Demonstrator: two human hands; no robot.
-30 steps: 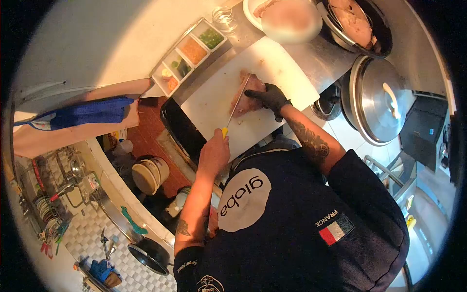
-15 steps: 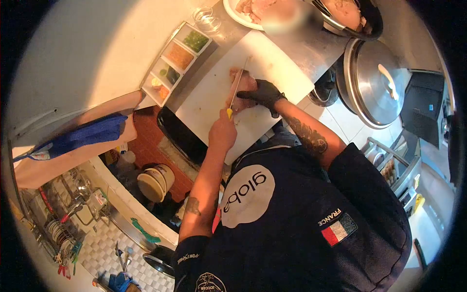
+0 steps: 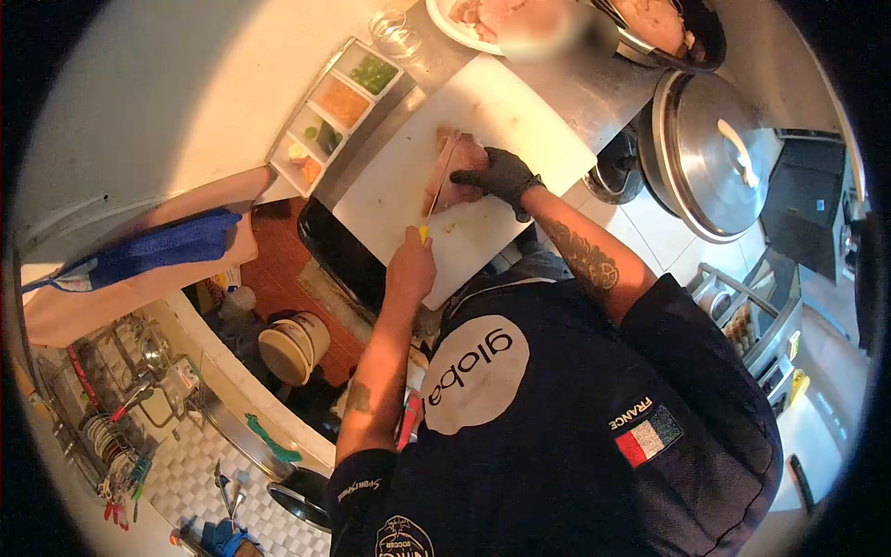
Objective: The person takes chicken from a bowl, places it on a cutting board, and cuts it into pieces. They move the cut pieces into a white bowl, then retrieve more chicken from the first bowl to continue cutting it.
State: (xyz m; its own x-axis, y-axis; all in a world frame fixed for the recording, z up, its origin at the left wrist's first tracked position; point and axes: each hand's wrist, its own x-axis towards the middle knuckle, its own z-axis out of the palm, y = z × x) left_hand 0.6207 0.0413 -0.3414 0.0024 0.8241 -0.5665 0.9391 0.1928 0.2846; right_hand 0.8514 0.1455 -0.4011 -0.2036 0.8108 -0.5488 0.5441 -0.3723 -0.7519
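Observation:
A slab of pale pink raw meat (image 3: 469,156) lies on the white cutting board (image 3: 380,200). My bare left hand (image 3: 411,266) is closed round the yellow handle of a knife (image 3: 435,194), whose thin blade runs lengthwise across the meat. In a black glove, my right hand (image 3: 501,178) grips the meat from the right side, its thumb reaching over the top close to the blade. Small scraps dot the board around the meat.
Left of the board stands a tray (image 3: 342,111) of chopped vegetables in compartments. A white plate (image 3: 455,31) of meat and a dark pan (image 3: 710,42) sit at the far edge. A large lidded pot (image 3: 710,153) is to the right, and a bucket (image 3: 292,348) stands below left.
My left hand has drawn the knife back toward my body and slightly left. My right hand stays on the meat, and the view has shifted a little.

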